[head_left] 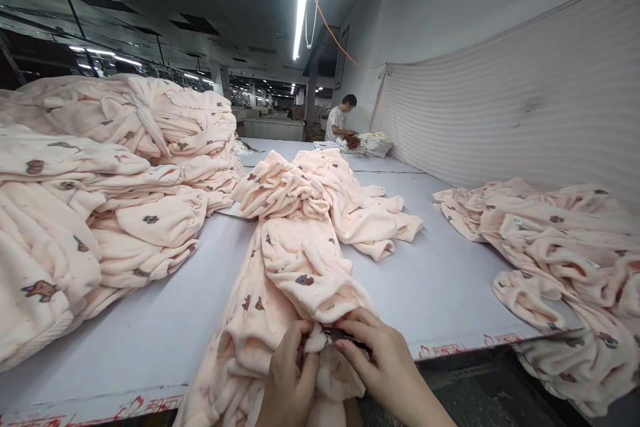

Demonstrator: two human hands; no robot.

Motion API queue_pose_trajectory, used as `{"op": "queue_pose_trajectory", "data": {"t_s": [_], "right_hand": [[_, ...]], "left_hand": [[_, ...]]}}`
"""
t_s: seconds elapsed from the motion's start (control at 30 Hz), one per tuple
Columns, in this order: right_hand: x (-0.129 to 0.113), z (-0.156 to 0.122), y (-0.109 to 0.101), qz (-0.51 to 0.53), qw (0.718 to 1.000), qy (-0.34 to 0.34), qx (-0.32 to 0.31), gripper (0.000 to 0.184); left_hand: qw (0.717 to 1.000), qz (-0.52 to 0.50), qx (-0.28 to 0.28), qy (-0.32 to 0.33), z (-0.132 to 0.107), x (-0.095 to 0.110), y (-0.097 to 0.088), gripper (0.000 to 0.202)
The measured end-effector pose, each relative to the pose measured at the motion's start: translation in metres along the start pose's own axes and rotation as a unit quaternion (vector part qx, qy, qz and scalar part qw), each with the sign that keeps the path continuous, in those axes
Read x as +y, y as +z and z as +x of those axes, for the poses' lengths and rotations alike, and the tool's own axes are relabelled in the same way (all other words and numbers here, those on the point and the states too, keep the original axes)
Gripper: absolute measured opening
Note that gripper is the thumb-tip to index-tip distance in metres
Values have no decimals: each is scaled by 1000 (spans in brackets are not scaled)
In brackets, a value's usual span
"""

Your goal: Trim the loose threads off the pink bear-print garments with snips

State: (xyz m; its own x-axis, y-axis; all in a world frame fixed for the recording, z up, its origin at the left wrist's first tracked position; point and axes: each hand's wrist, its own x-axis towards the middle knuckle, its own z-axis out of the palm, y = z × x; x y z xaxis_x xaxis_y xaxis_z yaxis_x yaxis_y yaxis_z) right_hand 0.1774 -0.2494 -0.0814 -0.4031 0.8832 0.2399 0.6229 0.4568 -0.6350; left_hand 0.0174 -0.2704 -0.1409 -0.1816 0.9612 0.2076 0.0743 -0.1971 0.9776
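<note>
A pale pink fleece garment (pixel 300 260) printed with small brown animals lies stretched along the white table (pixel 440 280) and hangs over its near edge. My left hand (pixel 290 373) pinches a fold of its lower end, fingers curled closed. My right hand (pixel 385 360) grips the same bunched end from the right, and a small dark object (pixel 345 335) that I cannot make out shows between its fingers and the cloth.
A tall stack of the same pink garments (pixel 100 200) fills the left of the table. A looser heap (pixel 565 260) lies at the right, spilling over the edge. A striped fabric wall (pixel 525 107) runs along the right. Far back, a person (pixel 340 121) stands by a folded pile (pixel 375 144).
</note>
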Motion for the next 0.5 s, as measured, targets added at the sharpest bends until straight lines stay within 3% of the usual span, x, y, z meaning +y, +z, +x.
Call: {"op": "queue_pose_trajectory", "data": {"t_s": [0.37, 0.5], "right_hand": [[6, 4, 6, 3, 1000, -17, 21, 20], [11, 10, 7, -15, 998, -3, 62, 18]], "left_hand": [[988, -126, -56, -67, 7, 8, -5, 11], [977, -162, -95, -104, 14, 14, -11, 17]]}}
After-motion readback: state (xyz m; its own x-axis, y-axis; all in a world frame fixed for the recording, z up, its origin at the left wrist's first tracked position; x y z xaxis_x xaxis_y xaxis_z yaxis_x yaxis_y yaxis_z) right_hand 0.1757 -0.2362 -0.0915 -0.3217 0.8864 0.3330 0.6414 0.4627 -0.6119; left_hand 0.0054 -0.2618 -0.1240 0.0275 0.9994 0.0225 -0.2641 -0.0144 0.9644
